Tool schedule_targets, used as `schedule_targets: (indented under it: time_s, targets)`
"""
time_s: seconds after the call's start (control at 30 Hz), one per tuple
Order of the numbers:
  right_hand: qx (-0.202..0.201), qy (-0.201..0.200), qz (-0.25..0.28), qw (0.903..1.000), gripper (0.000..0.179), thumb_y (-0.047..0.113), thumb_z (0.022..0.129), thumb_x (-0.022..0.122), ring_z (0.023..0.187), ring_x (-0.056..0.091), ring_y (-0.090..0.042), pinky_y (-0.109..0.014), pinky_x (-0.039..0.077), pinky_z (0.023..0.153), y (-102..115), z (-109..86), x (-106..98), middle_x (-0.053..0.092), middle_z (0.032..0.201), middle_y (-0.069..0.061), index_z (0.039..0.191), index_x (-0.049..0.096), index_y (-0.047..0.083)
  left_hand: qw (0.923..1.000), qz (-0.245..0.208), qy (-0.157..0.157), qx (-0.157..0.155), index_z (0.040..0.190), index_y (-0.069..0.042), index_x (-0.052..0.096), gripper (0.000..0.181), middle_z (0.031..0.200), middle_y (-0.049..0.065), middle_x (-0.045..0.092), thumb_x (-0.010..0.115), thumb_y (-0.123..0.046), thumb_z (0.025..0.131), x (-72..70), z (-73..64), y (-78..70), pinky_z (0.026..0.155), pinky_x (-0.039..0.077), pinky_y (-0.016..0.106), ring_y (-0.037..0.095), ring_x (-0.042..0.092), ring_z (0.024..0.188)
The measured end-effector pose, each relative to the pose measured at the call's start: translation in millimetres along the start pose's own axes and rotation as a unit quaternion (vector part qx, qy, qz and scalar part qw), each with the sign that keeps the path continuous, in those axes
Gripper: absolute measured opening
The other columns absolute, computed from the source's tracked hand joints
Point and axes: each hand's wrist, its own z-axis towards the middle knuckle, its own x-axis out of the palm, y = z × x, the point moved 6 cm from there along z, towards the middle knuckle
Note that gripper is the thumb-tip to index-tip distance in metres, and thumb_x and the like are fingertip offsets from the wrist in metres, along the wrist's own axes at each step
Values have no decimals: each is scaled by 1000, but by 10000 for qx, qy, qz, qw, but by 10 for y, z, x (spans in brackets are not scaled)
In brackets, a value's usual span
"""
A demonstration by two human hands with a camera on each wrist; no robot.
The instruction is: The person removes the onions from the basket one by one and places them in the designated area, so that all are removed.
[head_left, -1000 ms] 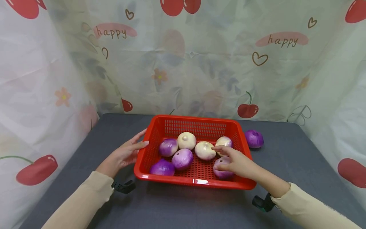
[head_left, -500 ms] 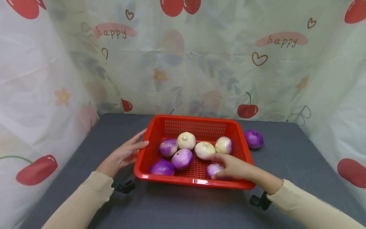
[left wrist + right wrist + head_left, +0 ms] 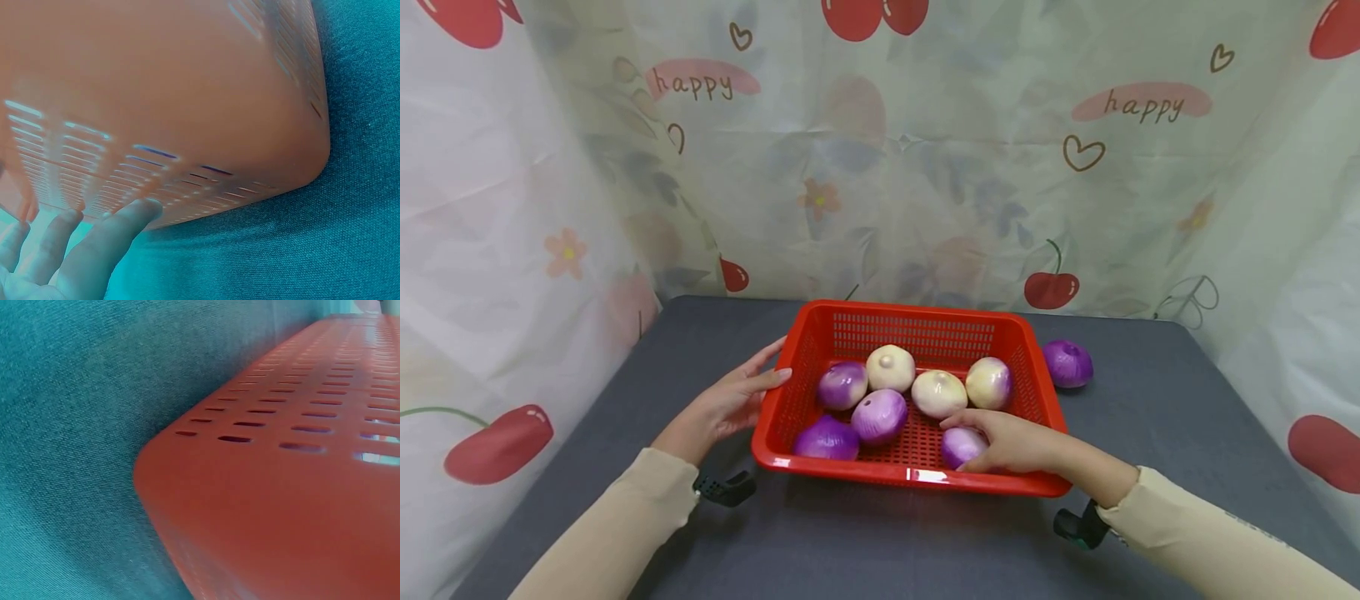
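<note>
A red plastic basket (image 3: 910, 477) with slotted walls holds several purple and whitish onions. My left hand (image 3: 730, 402) is at the basket's left side, thumb at the rim and fingers fairly straight; in the left wrist view the fingertips (image 3: 147, 209) touch the outer wall. Reaching over the front right corner, my right hand (image 3: 1018, 442) holds a light purple onion (image 3: 961, 447) between thumb and fingers near the basket floor. Its lower right part is hidden by the hand. The right wrist view shows only the basket's outside and the table, not the hand.
One dark purple onion (image 3: 1067, 364) sits on the grey table (image 3: 880, 542), just outside the basket's right wall. Printed curtains (image 3: 910, 192) stand behind and at both sides. Inside, a whitish onion (image 3: 938, 394) lies close to my right fingers.
My right hand has moved left and lowered around the light purple onion, which has shifted slightly left within the basket. The left hand and basket have stayed put.
</note>
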Motion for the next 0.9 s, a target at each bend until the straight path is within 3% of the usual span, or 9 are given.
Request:
schedule_targets:
  time_s: [0.3, 0.57, 0.7, 0.9]
  targets:
    - [133, -521, 49, 9985, 68, 37, 77, 80, 110, 55, -23, -44, 53, 90, 134, -173, -263, 57, 129, -5, 135, 52, 18, 10000, -3, 58, 23, 154, -41, 15, 73, 156, 15, 28, 58, -25, 97, 5, -6, -14, 93, 51, 50, 37, 52, 127]
    - [-160, -1133, 492, 9922, 72, 34, 76, 82, 118, 50, -35, -38, 57, 80, 245, -400, -679, 48, 134, -12, 138, 47, 20, 10000, 17, 69, 57, 154, -40, 14, 74, 157, 15, 27, 58, -26, 97, 4, -2, -14, 94, 51, 50, 36, 53, 127]
    - [-292, -1466, 997, 9837, 73, 26, 79, 81, 121, 47, -39, -38, 58, 78, 215, -505, -897, 44, 136, -14, 141, 42, 20, 10000, 21, 64, 68, 154, -40, 14, 73, 156, 15, 27, 57, -25, 98, 1, -1, -9, 93, 51, 49, 35, 54, 126]
    - [-584, -2134, 1543, 9629, 70, 15, 86, 73, 113, 54, -22, -30, 58, 79, 53, -660, -1202, 42, 135, -8, 144, 35, 25, 10000, -42, 23, 25, 153, -41, 16, 72, 156, 13, 29, 58, -25, 97, -3, 10, 5, 93, 52, 49, 36, 52, 127]
